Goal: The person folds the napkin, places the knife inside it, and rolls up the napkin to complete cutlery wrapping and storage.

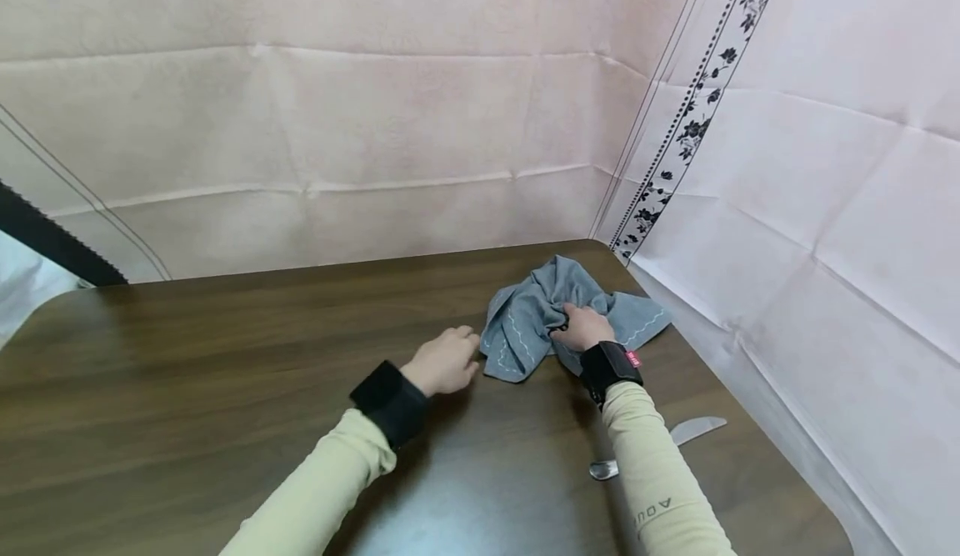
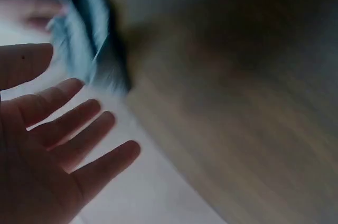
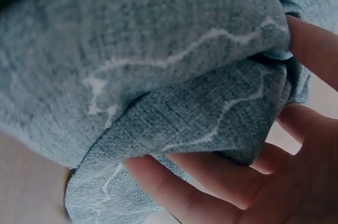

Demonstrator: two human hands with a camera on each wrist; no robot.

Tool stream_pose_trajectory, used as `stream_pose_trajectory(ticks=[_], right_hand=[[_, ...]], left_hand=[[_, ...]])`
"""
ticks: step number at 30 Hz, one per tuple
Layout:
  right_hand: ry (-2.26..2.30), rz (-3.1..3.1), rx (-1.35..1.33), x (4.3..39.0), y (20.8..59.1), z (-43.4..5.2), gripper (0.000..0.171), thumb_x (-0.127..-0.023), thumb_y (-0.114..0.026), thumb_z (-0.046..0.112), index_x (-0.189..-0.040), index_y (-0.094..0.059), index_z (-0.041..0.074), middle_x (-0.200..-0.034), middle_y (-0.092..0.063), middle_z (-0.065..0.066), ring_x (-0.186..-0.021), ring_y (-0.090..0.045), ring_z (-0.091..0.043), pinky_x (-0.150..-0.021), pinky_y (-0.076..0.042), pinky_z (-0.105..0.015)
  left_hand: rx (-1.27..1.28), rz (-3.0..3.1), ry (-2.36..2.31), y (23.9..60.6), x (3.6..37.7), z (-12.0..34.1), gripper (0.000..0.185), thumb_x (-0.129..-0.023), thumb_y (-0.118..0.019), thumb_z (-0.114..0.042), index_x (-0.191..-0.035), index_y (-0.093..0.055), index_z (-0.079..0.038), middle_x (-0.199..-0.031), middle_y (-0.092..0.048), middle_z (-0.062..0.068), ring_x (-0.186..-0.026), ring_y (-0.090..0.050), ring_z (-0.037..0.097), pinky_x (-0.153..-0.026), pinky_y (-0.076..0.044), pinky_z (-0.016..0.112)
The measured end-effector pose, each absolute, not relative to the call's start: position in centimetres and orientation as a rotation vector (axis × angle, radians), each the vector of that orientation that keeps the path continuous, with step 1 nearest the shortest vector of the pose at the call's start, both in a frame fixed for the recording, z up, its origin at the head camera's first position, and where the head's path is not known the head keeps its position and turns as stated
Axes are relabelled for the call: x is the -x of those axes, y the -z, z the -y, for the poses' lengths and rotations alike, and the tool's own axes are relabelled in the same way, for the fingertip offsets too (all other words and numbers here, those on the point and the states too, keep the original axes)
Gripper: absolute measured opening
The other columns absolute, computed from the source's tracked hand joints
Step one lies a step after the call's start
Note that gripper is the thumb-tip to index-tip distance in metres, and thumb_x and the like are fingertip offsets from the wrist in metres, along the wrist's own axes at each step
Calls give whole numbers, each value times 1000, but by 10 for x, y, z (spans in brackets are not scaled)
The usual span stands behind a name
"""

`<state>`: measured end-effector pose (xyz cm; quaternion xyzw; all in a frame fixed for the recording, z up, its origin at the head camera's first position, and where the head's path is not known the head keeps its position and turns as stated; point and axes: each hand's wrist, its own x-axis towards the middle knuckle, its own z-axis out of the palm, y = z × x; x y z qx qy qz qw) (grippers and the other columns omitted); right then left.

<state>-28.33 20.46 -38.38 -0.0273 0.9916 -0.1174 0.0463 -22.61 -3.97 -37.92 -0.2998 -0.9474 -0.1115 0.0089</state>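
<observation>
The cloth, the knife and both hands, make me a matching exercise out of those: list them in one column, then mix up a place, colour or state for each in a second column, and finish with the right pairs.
Column one
1. Cloth
2. Knife
3. Left hand
4. Right hand

Column two
A. Partly hidden by the right sleeve
B. Gripping the cloth
C. Blue-grey and rumpled
D. Open and holding nothing

Right pairs: 1-C, 2-A, 3-D, 4-B
</observation>
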Motion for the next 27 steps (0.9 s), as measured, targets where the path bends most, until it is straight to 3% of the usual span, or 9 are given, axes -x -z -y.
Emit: stream_pose_trajectory(ticks=[3, 6, 14, 20, 27], right_hand=[[360, -3013, 77, 280, 386, -195, 62, -85, -61, 29, -135, -40, 1, -129, -43, -28, -115, -43, -43, -90, -37, -53], [353, -3010, 85, 277, 389, -188, 61, -85, -61, 30, -135, -41, 1, -129, -44, -27, -114, -44, -43, -89, -38, -52], [333, -3043, 133, 274, 393, -188, 59, -84, -61, 29, -133, -43, 0, -126, -47, -27, -112, -46, -42, -88, -39, -52], [295, -3054, 178, 269, 389, -183, 60, -83, -62, 32, -132, -46, 1, -124, -50, -26, -108, -48, -44, -85, -41, -53], [254, -3067, 238, 265, 386, -168, 59, -84, -63, 33, -130, -48, 1, -121, -53, -24, -104, -52, -44, -81, -43, -52]], left_hand=[[977, 3097, 217, 386, 229, 29, 40, -88, -56, -15, -125, -51, -1, -135, -41, 16, -122, -40, 29, -91, -39, 47], [955, 3200, 50, 392, 228, 25, 46, -90, -55, -19, -133, -46, -8, -143, -33, 11, -130, -31, 25, -95, -32, 53], [875, 3259, -185, 393, 224, 36, 44, -92, -47, -18, -136, -44, -14, -145, -32, 1, -133, -26, 18, -98, -25, 57], [837, 3312, -193, 392, 223, 49, 47, -94, -45, -20, -140, -37, -13, -146, -30, 2, -135, -20, 17, -100, -22, 57], [820, 3274, -143, 389, 217, 61, 43, -93, -47, -22, -135, -45, -10, -141, -37, 5, -134, -24, 20, -99, -23, 58]])
